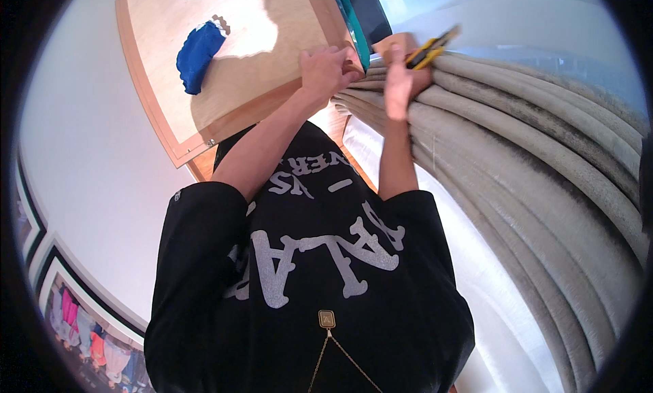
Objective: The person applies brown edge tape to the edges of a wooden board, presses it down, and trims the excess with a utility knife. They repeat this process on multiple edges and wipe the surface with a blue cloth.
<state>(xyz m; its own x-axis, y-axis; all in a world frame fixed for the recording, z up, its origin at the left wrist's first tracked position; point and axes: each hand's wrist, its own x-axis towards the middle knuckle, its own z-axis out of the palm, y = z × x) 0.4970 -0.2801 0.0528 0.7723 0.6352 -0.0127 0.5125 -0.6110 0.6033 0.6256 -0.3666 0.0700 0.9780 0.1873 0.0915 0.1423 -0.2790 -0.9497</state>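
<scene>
— Two hands up by the table's (178, 131) corner?
— Yes. Left hand (326, 70) curls at the table edge, grip unclear. Right hand (401, 80) is clamped on a yellow knife (431, 48), just beside grey curtains (544, 155).

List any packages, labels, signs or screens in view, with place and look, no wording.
Small tan box or block: top centre, between the left hand and right hand, plain.
Framed picture: lower left wall, dark frame, pink and orange shapes.
No screens.
</scene>
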